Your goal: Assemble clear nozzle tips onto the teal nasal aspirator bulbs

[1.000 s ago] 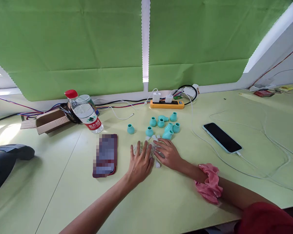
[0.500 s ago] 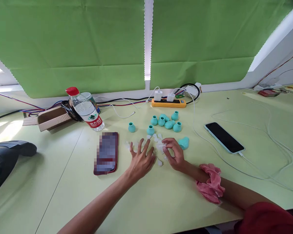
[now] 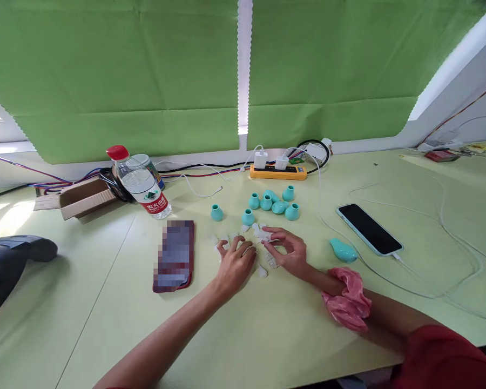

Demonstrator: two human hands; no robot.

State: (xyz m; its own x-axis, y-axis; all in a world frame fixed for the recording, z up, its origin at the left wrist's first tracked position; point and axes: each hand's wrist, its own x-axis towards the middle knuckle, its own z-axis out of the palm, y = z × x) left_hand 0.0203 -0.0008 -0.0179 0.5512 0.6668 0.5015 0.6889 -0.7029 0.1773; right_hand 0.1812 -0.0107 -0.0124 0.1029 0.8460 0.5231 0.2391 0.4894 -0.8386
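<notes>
My right hand pinches a small translucent white piece between thumb and fingertips. My left hand rests over the scattered pieces, fingers bent and apart, with nothing visibly gripped. Small white and clear plastic bits lie around both hands, among them a flat white piece and a clear piece. Several small turquoise vase-shaped pots stand or lie beyond the hands, the closest being one upright pot. Right of my right hand, a glossy turquoise teardrop-shaped piece lies on its side.
A red-edged phone lies at the left, with a water bottle and an open cardboard box behind it. At the back is an orange power strip. Another phone charges at the right, its white cable trailing across the table.
The turquoise teardrop-shaped piece now lies farther right, beside my right wrist. My left fingers have curled in more, and my right fingertips have moved slightly left over the white pieces.
</notes>
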